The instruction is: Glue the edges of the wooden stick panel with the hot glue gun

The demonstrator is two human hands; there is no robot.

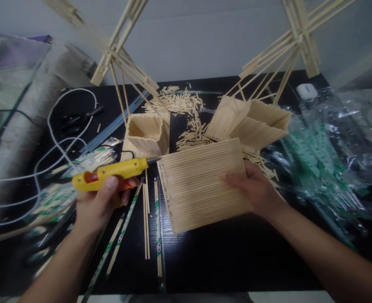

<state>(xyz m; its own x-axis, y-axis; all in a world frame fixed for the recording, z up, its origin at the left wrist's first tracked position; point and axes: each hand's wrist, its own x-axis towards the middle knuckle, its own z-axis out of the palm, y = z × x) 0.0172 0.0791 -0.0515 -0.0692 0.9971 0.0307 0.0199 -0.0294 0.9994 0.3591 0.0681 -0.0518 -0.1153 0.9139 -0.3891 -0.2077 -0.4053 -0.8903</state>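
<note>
My left hand [108, 195] is wrapped round a yellow hot glue gun [116, 169], its dark nozzle pointing right. The nozzle tip is at the upper left corner of a flat panel of wooden sticks laid side by side [201, 185]; whether they touch I cannot tell. That panel is held up over the table by my right hand [257, 187], thumb on its face and fingers behind its right edge. Along the panel's left edge runs a shiny, uneven strip that looks like glue.
Behind stand a small stick-built box [146, 132] and a larger tilted one [251, 120], with tall stick frames [113, 52] rising above. Cut stick pieces [181, 101] lie heaped at the back. Wrapped chopsticks [158, 227], pliers [78, 120], a white cord [50, 126] and plastic wrappers [325, 168] surround them.
</note>
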